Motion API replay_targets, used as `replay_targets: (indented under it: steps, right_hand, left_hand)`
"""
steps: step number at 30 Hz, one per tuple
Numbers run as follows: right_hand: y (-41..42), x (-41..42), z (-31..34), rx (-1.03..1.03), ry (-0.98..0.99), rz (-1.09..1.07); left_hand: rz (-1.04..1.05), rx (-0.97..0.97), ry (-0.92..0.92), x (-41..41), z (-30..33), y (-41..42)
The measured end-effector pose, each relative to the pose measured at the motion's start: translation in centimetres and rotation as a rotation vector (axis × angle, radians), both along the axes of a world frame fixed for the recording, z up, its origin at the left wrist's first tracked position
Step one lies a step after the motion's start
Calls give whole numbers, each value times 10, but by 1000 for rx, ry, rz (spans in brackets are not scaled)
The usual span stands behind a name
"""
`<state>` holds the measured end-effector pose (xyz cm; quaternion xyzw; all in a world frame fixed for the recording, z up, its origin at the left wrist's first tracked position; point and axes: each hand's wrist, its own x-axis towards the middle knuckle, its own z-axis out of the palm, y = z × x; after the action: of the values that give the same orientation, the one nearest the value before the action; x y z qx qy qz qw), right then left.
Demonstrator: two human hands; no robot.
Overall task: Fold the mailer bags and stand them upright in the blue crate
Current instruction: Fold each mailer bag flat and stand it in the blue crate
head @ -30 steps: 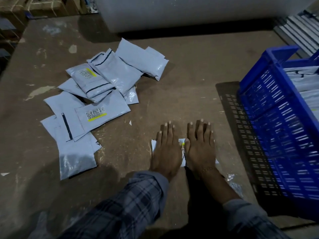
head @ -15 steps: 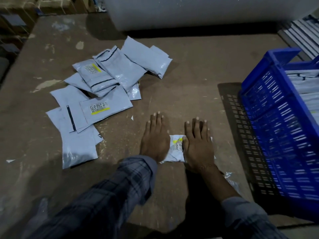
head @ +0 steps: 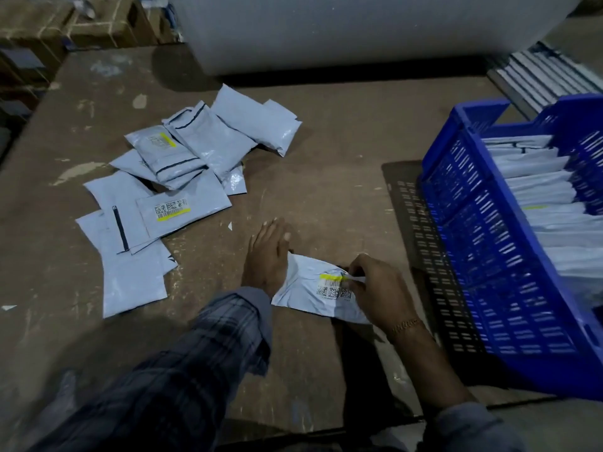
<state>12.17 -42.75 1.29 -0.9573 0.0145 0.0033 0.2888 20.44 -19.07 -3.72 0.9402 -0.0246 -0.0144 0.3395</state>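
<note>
Half a second before, both hands lay flat on the folded mailer bag (head: 310, 283) at lower centre of the tabletop (head: 326, 177). Now the right hand (head: 375, 288) had curled its fingers round the bag's right edge, pinching and lifting it, while the left hand (head: 267, 256) rested flat, fingers straight, beside its left edge. The fold seemed done; the blue crate (head: 483, 256) waited at right, unfolded bags (head: 182, 177) at upper left.

Mailer bag (head: 303, 288): on table (head: 326, 132), between left hand fingers (head: 272, 236) and right hand fingers (head: 354, 272). Loose bag pile (head: 182, 190): beyond-left of the fingers. Crate (head: 483, 249): right of them, with bags (head: 538, 197) standing inside.
</note>
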Motion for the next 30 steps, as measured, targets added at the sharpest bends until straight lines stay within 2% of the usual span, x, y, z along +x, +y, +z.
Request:
replay_targets:
  steps: [3, 6, 8, 10, 13, 15, 17, 18, 22, 25, 28, 30]
  right_hand:
    - [-18, 0, 40, -12, -15, -2]
    - [-39, 0, 86, -115, -117, -31]
    - [-55, -2, 112, -137, -202, -42]
    - [-73, -5, 133, -186, -278, -34]
    - [-103, -15, 163, -161, -405, -41]
    - [-126, -24, 182, -131, -502, -60]
    - [-153, -34, 196, -96, -545, -99]
    - [-167, -39, 202, -69, -554, -113]
    - [-226, -58, 218, 3, -580, -184]
    - [-281, -66, 216, -117, -548, -245]
    - [-331, -71, 203, -276, -390, -225]
    - [-356, -73, 189, -308, -238, -212]
  left_hand:
    - [95, -137, -77, -5, 20, -18]
    - [192, -110, -64, -14, 39, -45]
    - [186, -61, -60, -18, 50, -68]
    - [140, -66, 58, -22, 51, -91]
    - [141, 34, 300, -14, 22, -112]
    - [51, 141, 346, -12, 9, -134]
    - [0, 305, 335, -19, 21, -162]
    - [2, 327, 333, -23, 25, -175]
    - [23, 365, 365, -27, 18, -199]
    - [47, 348, 398, -29, 11, -203]
    - [76, 379, 424, -26, 11, -206]
    - [96, 354, 443, -23, 10, -207]
